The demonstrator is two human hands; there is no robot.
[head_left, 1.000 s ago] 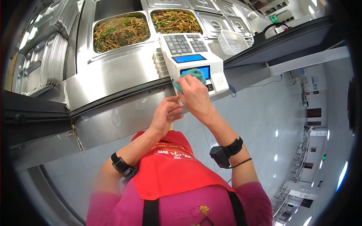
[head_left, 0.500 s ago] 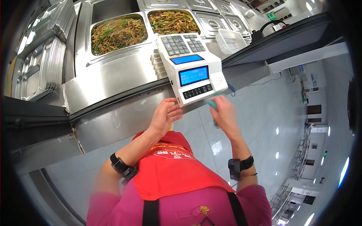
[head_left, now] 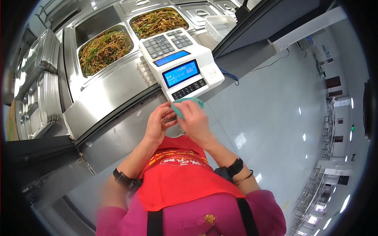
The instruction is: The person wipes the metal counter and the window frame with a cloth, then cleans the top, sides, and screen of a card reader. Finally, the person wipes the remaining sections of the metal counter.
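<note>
A white card payment terminal (head_left: 159, 72) with a keypad and lit blue screens sits at the counter's edge. Bunched under the fingers of my right hand (head_left: 193, 122) is a green cloth (head_left: 200, 103), pressed at the terminal's front edge just below its row of black keys. My left hand (head_left: 156, 125) is close by at the terminal's lower left corner. Its fingers are curved and slightly apart, with nothing seen in them, and their tips are partly overlapped by the right hand.
Two steel pans of cooked food (head_left: 104, 53) are set into the steel counter (head_left: 106, 100), with lidded pans (head_left: 199, 13) behind. Stacked metal trays (head_left: 37, 104) stand at left. A clear plastic basket (head_left: 220, 27) is right of the pans; a dark panel (head_left: 267, 27) rises beyond it.
My right hand has moved left with the green cloth, from the terminal's right front to its lower left edge. My left hand stays near that corner. The view has shifted.
</note>
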